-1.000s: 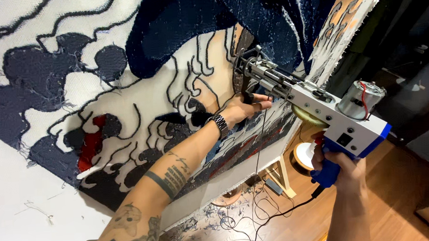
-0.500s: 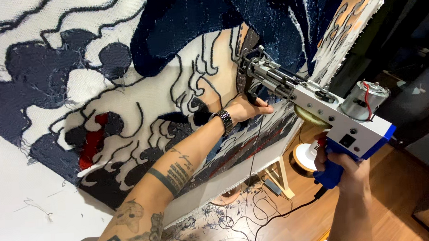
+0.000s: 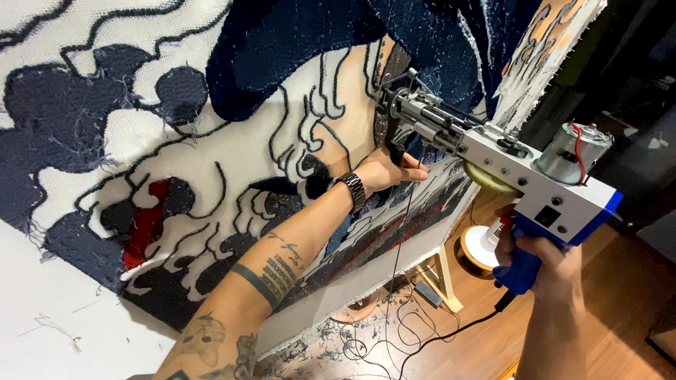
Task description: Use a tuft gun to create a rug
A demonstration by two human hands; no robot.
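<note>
Tufting a stretched cloth point(image 3: 167, 218) with a white-and-blue tufting gun point(image 3: 502, 169).
Right hand point(image 3: 539, 250) is wrapped around its blue grip; left hand point(image 3: 386, 169) is closed on its front handle.

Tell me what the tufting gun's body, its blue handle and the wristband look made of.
Tufting gun body: apparently white painted metal, flat plates with screws. Blue handle in the right hand: likely moulded plastic, matte. Wristband on the left hand: seemingly linked metal, dark and shiny.

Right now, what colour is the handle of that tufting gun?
Blue, seen in the head view: the handle sits in the right hand.
</note>
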